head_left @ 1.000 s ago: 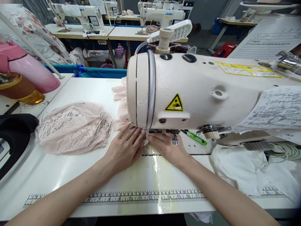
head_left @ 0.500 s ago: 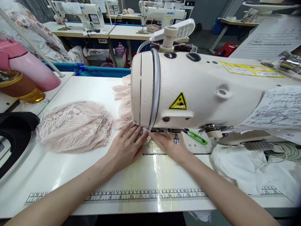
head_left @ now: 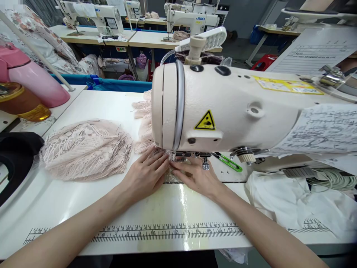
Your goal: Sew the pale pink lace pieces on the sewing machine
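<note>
A cream sewing machine [head_left: 223,108] fills the middle of the view. My left hand [head_left: 145,175] lies flat, fingers stretched forward, pressing a small piece of pink lace [head_left: 170,158] under the machine head. My right hand [head_left: 196,178] lies flat beside it on the needle plate, fingertips touching the same lace by the presser foot [head_left: 205,163]. More pink lace [head_left: 143,123] trails out behind the machine head.
A pile of pink lace pieces [head_left: 86,149] lies left on the white table [head_left: 83,208]. Green snips [head_left: 230,162] rest right of the needle. White cloth [head_left: 292,204] hangs at right. A pink bottle [head_left: 36,83] stands far left. Printed ruler [head_left: 167,232] near the front edge.
Both hands stay at the needle; the fingers have shifted slightly closer together on the lace. The camera view has swayed a little.
</note>
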The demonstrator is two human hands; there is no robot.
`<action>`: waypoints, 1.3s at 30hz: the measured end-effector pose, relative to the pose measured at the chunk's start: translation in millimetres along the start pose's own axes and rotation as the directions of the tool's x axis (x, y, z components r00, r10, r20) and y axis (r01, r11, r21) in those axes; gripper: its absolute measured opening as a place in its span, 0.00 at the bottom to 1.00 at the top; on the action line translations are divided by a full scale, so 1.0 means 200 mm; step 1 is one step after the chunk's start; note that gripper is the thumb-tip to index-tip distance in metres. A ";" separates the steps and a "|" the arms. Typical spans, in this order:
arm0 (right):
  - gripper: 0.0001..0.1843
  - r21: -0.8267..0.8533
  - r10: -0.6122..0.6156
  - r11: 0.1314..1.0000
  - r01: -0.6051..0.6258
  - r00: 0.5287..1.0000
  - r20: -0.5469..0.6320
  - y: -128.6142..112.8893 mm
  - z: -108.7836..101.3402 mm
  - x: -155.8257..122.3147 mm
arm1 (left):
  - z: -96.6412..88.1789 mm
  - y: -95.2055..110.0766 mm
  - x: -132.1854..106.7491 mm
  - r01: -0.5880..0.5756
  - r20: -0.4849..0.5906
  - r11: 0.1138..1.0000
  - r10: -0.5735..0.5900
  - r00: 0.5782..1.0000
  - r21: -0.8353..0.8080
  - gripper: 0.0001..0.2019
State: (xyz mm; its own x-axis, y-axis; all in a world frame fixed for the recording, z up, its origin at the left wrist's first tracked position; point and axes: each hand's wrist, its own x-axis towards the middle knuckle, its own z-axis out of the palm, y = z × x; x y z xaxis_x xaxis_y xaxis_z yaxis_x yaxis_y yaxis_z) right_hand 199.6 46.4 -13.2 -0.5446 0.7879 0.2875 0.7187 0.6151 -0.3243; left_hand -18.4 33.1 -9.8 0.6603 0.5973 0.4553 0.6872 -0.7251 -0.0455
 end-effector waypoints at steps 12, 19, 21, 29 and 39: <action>0.17 -0.097 0.019 0.995 -0.018 1.000 0.007 0.00 0.01 0.01 | 0.01 0.00 0.01 0.015 0.047 0.998 -0.018 0.999 0.068 0.19; 0.20 -0.163 0.029 0.986 -0.024 0.999 0.025 0.01 0.02 0.01 | 0.01 0.00 0.01 0.049 0.052 0.998 -0.050 0.997 0.036 0.19; 0.21 -0.188 0.028 0.982 -0.021 0.999 0.034 0.01 0.03 0.01 | 0.01 0.00 0.01 0.055 0.053 0.998 -0.057 0.997 0.037 0.19; 0.22 -0.199 0.024 0.980 -0.017 0.999 0.032 0.01 0.04 0.01 | 0.01 0.00 0.00 0.066 0.072 0.996 -0.070 0.995 0.063 0.21; 0.17 0.079 0.254 0.965 -0.248 0.965 -0.069 0.02 0.05 0.02 | 0.03 0.01 -0.01 0.161 0.114 0.987 -0.162 0.980 0.018 0.23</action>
State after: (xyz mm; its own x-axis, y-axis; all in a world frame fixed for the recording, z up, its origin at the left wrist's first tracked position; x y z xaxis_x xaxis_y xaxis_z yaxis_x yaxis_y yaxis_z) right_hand 196.3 51.8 -21.5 -0.3129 0.9142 0.2577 0.7950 0.4005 -0.4556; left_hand -16.5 33.5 -16.1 0.5705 0.7421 0.3519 0.7899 -0.6131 0.0123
